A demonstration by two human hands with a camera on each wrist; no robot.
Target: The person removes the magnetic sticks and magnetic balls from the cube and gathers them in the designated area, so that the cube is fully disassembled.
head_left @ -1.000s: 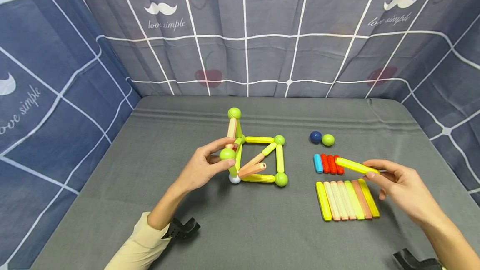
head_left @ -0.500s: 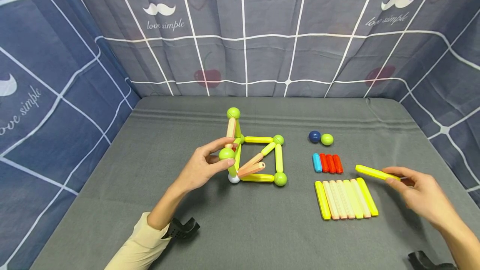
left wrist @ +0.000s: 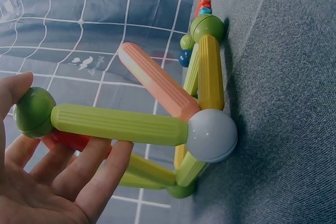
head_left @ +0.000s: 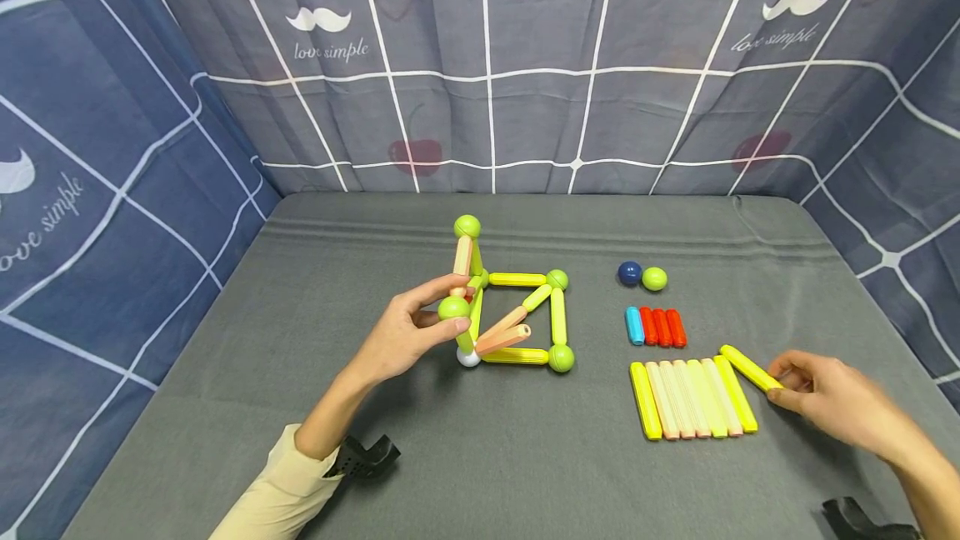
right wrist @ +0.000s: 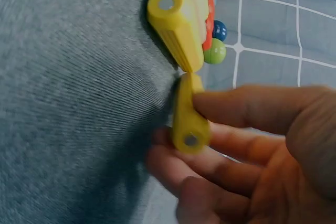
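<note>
1. Curtain (head_left: pixel 540 32), upper frame: reads "I", "love simple"; no brand legible.
2. Ball-and-stick structure (head_left: pixel 504 322), centre: looks part-built; four-sided base (head_left: pixel 517 357) joined, salmon stick (left wrist: pixel 157 80) one end free. Left hand (head_left: pixel 405 327) pinches its raised near green ball (head_left: pixel 453 308).
3. Stick row (head_left: pixel 693 398), lower right: loose, seemingly unused. Right hand (head_left: pixel 832 394) pinches yellow stick (head_left: pixel 750 367) just beside.
4. Short rods (head_left: pixel 657 327), right: loose.
5. Blue ball (head_left: pixel 629 273), lime ball (head_left: pixel 655 278) above: loose.

left fingers (head_left: pixel 432 292): curled, gripping | right fingers (head_left: pixel 798 362): bent, pinching

Free passage over the grey table (head_left: pixel 525 457) at bottom centre, stick-and-ball model (head_left: pixel 504 326) blocking mid-picture, row of sticks (head_left: pixel 692 398) obstructing lower right, curtain (head_left: pixel 540 123) walling the top.
</note>
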